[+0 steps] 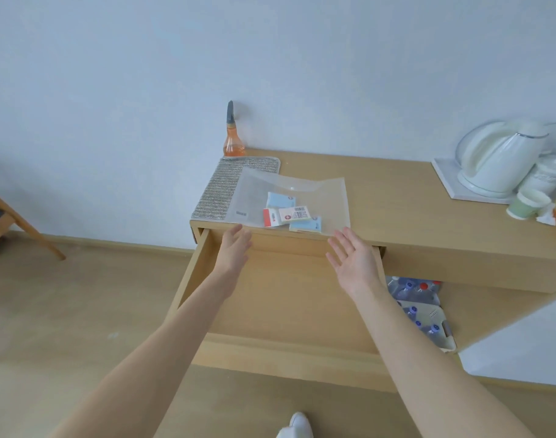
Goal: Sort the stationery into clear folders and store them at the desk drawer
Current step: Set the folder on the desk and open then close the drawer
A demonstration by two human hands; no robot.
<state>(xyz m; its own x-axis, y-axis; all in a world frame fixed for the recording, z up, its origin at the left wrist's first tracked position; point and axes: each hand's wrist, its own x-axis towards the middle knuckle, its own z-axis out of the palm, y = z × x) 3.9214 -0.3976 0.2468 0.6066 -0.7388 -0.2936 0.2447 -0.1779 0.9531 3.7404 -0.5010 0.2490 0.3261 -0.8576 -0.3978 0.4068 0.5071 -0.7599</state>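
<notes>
A clear folder [289,197] with a snap flap lies flat at the front edge of the desk [396,197], near its left end. Inside sit small stationery packets [290,214], pale blue, white and red. Below it the wooden drawer [279,298] stands pulled fully open.
</notes>
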